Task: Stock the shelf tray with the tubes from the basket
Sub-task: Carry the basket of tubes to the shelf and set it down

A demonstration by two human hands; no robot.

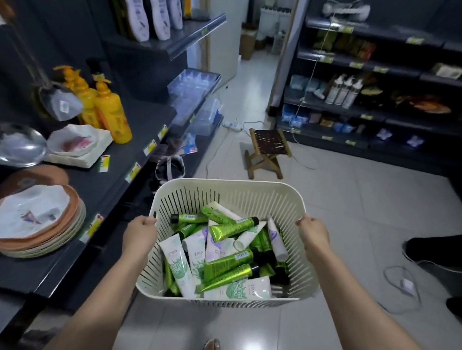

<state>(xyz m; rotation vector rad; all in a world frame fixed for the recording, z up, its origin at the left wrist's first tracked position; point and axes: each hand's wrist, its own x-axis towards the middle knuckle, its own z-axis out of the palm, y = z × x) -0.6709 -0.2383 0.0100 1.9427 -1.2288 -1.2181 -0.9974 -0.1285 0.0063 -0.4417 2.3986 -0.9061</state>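
1. Gripping the basket (232, 190) by its two side rims: left hand (140, 230) on the left rim, right hand (313, 234) on the right, fingers (303, 221) clenched over the edge on both sides. Held, by the look of it, clear of the floor (354, 205) in the aisle.
2. Carrying all the tubes (229, 253) inside, green and white, heaped every way. None seen in the clear shelf tray (194, 82), well ahead on the left-hand shelf (137, 135); hard to tell through the clear plastic whether quite empty.
3. Could spill if tilted. Hooked only at a thin rim, so liable to dip to one side on a slack grip, sliding the loose heap toward the low wall and over it.
4. Could trip on the way. Must pass the stool (267, 150) and the power strip (233, 125) with its trailing cable, both on the floor between here and the tray, with the basket itself blocking part of the downward view.
5. Could knock stock off the shelf. Passing just beside the stacked plates (37, 220) at the shelf front, then near the yellow pump bottles (109, 113); risky to swing the basket leftward or clip them with the left elbow.
6. Could drop the load when starting to stock. Needs one hand freed to pick a tube, leaving a one-sided hold on a full basket. Safer to rest it somewhere steady first.
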